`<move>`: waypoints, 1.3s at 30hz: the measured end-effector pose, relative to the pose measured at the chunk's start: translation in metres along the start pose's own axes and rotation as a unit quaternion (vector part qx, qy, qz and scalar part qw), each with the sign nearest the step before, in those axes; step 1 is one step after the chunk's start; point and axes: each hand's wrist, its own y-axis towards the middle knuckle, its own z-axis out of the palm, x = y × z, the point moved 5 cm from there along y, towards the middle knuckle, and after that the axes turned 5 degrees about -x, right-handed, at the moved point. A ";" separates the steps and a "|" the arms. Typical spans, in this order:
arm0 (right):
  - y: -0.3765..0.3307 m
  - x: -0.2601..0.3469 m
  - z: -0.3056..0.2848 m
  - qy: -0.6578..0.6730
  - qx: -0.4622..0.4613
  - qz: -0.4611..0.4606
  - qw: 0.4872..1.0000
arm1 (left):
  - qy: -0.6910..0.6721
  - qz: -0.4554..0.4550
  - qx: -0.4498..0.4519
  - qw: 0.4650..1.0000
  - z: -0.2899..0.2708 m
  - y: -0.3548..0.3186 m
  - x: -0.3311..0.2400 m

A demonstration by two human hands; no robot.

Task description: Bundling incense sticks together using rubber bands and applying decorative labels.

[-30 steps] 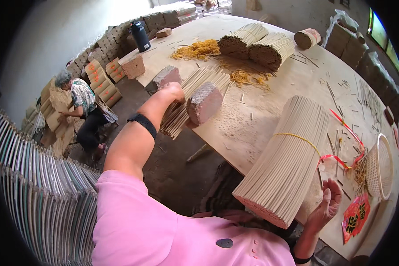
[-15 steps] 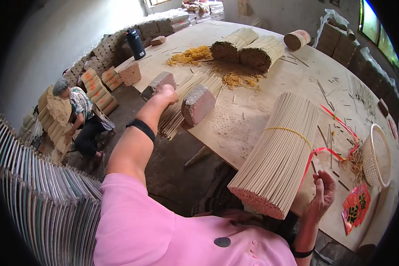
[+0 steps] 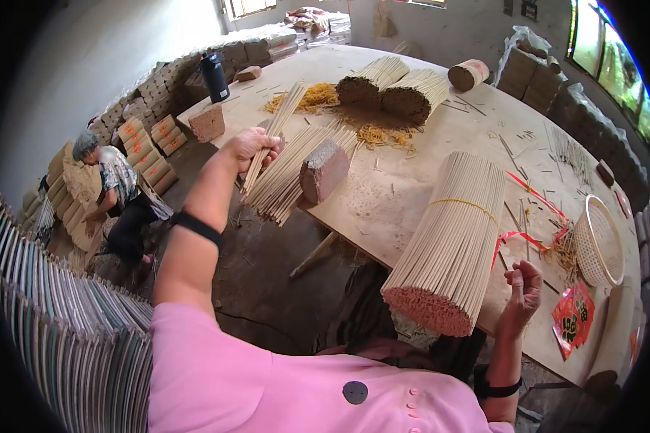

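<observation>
At six o'clock is the wearer's pink shirt (image 3: 267, 382), and at eight o'clock stands a dense rank of thin rods (image 3: 79, 339). The right hand (image 3: 525, 285), between three and four o'clock, is loosely cupped with bent fingers, just beside a big bundle of pale sticks (image 3: 448, 252). That bundle lies at the edge of the table (image 3: 404, 173), a yellow band (image 3: 466, 203) around its middle (its near end shows pinkish). Past it at three o'clock, a red ribbon (image 3: 533, 189) trails over the wood toward a white basket (image 3: 598, 245) tipped on its side; a red paper (image 3: 574, 321) lies near four o'clock.

Between ten and eleven, the left hand (image 3: 253, 150) is closed around a slim handful of sticks (image 3: 287, 105), which points up and away toward eleven. Just beside it, a loose pile of sticks (image 3: 296, 177) juts over the table edge, with a rough block (image 3: 325, 172) at its right side near twelve.

Farther off, yellow bands (image 3: 386, 137) lie heaped below two bundles (image 3: 393, 86) at one o'clock. A dark bottle (image 3: 214, 77) stands toward eleven. Beyond the table at nine, a co-worker (image 3: 123, 180) sits bent forward.
</observation>
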 end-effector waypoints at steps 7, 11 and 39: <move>-0.023 0.120 0.025 0.079 0.219 0.168 0.958 | -0.072 0.143 0.307 0.938 0.186 -0.191 -0.040; -0.020 0.179 0.037 0.202 0.352 0.197 0.892 | -0.027 0.006 0.548 0.836 0.282 -0.272 -0.014; 0.101 0.170 -0.048 -0.301 0.133 -0.009 0.944 | 0.320 0.526 0.116 0.779 0.293 -0.103 -0.025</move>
